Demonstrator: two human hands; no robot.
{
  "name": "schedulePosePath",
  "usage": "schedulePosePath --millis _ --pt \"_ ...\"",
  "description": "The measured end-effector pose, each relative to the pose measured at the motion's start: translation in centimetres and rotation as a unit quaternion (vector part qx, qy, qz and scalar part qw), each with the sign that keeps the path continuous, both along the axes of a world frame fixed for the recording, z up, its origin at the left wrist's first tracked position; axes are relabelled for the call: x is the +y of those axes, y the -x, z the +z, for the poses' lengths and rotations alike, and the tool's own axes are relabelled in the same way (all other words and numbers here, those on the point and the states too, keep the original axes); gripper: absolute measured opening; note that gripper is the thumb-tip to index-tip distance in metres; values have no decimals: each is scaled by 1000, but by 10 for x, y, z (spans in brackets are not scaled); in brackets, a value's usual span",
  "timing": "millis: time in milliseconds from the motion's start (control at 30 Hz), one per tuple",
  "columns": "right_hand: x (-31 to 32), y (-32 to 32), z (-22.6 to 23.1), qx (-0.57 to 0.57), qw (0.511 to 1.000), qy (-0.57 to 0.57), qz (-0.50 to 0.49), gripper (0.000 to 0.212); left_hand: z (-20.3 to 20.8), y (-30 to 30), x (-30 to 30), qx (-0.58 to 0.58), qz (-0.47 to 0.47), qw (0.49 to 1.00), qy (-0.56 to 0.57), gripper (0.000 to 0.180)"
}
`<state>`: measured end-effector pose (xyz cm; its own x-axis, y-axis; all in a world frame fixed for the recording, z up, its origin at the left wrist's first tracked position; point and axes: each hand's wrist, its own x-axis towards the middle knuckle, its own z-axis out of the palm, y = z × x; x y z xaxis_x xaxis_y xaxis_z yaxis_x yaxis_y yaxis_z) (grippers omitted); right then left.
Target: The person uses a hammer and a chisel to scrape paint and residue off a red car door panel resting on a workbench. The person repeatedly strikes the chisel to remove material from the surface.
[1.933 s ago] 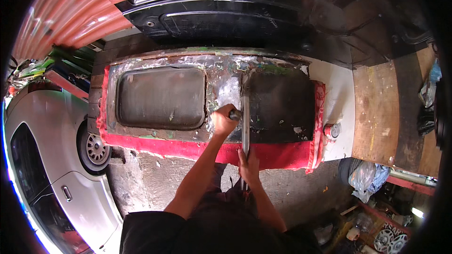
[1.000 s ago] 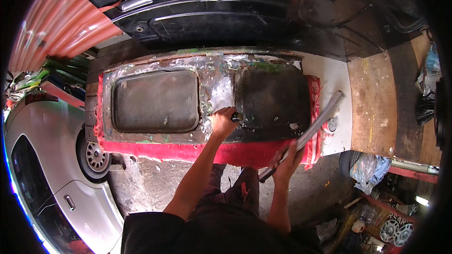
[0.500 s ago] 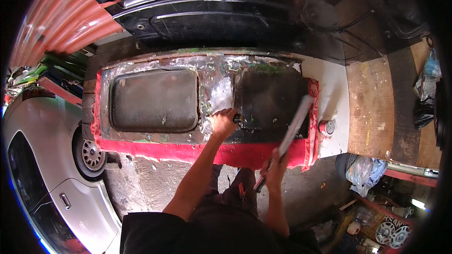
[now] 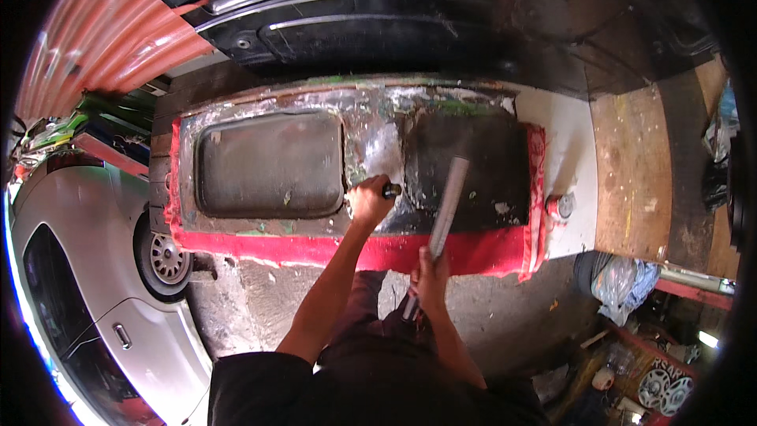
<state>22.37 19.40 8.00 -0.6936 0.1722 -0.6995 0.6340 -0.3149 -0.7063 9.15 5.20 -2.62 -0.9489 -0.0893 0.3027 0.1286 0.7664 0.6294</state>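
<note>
Red cloth (image 4: 315,246) under panel (image 4: 374,146), handle (image 4: 393,190) and bar (image 4: 446,209) in 2 hands (image 4: 369,200) (image 4: 430,282)

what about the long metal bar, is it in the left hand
No, the right hand grips the long metal bar, while the left hand is closed around a dark-ended tool.

The long bar (image 4: 450,201) is silver-grey and the tool grip (image 4: 392,190) black, while the worn panel (image 4: 268,166) is dark grey-brown, blotched with white and flecked with green. The cloth (image 4: 252,246) is bright red, patterned with white at its right end. The big door (image 4: 355,28) is black, the corrugated sheet (image 4: 110,39) salmon-red, the car (image 4: 95,221) pale silver, and the can (image 4: 561,206) red and silver.
</note>
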Motion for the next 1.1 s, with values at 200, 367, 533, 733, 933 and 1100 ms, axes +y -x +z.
schedulePosePath --millis 200,367,533,733,933,1100 --pt "52 37 27 114 987 -36 -110 23 22 0 17 -36 -39 998 -44 14" --pt "51 37 33 126 982 -39 -137 22 21 2 28 -54 -70 996 -20 26" --pt "46 23 26 98 989 -22 -110 22 19 8 30 -26 -40 997 -57 20" --pt "39 16 20 83 992 -7 -93 22 24 7 29 3 -19 997 -73 18" --pt "40 23 24 81 993 -15 -88 21 18 -2 20 8 -101 992 -79 19" --pt "41 22 26 86 993 -21 -81 21 18 2 26 8 -31 996 -82 22"
